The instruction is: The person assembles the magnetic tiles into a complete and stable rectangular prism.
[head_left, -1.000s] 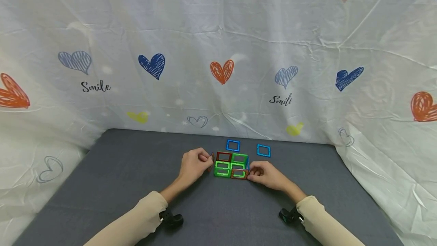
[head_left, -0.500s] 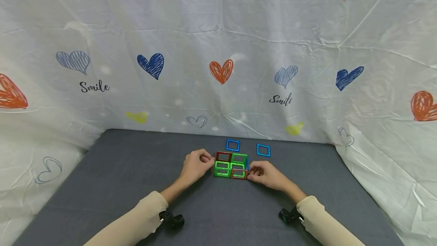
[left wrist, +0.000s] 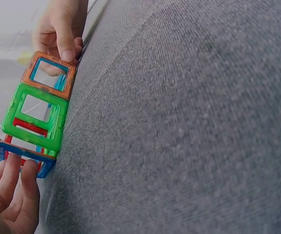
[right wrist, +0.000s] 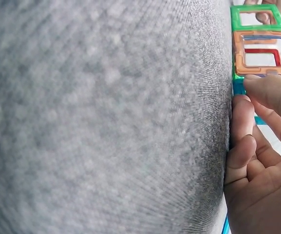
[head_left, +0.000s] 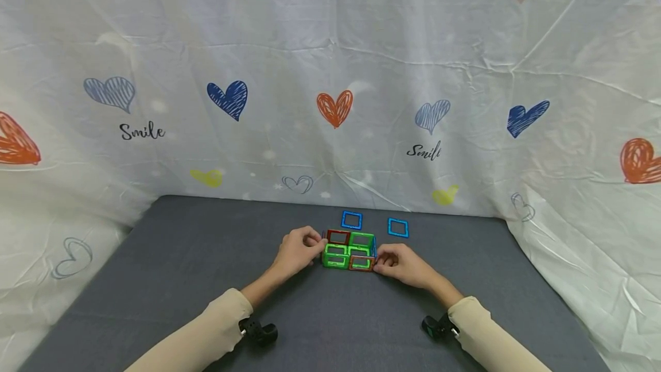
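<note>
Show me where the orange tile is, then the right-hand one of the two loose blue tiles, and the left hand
Orange tile [left wrist: 46, 87], left wrist view: frame bar beside the green tile [left wrist: 31, 137].
Right-hand loose blue tile [head_left: 398, 235], head view: near bar.
Left hand [head_left: 297, 251], head view: back of hand.

At the head view's lower centre I have room over the grey cloth [head_left: 330, 320]; above it, the magnetic-tile box [head_left: 348, 250] blocks passage, flanked by my left hand [head_left: 296, 250] and right hand [head_left: 401, 264].
</note>
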### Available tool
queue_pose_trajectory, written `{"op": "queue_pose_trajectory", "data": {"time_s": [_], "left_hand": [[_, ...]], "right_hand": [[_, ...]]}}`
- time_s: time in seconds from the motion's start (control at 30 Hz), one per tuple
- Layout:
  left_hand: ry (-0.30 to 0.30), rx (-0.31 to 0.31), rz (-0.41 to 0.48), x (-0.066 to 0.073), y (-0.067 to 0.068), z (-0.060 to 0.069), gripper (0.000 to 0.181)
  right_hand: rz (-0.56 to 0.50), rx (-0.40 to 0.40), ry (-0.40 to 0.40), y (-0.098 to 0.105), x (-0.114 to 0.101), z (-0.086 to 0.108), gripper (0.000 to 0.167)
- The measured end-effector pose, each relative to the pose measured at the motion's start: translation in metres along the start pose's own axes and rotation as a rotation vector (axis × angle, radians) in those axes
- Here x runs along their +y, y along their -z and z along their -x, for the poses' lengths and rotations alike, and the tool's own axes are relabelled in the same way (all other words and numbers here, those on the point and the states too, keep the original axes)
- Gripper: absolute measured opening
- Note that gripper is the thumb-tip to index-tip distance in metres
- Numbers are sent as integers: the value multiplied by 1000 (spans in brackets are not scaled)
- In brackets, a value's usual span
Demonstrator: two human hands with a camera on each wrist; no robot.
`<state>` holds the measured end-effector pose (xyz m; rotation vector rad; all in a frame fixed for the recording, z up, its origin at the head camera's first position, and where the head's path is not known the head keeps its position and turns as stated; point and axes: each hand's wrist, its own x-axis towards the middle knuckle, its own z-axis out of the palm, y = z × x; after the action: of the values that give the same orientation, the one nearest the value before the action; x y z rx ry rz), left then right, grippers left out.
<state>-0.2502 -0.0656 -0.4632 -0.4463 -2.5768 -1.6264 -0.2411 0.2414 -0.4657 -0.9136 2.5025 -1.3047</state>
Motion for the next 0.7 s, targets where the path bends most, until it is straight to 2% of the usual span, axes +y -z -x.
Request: {"op": "queue_pose_trajectory", "data": {"time_s": [0.27,0.47,0.7], "left_hand": [[-5,-63,38,-1,3,0,21],[19,-103,43,-3,2,-1,22],[-10,-123,39,-3,2,-2,22]], "right_hand": [[3,9,7,0,1,1,5],[-1,6,-2,-1,-1,1,6],[24,-2,8,0,0,0,4]]}}
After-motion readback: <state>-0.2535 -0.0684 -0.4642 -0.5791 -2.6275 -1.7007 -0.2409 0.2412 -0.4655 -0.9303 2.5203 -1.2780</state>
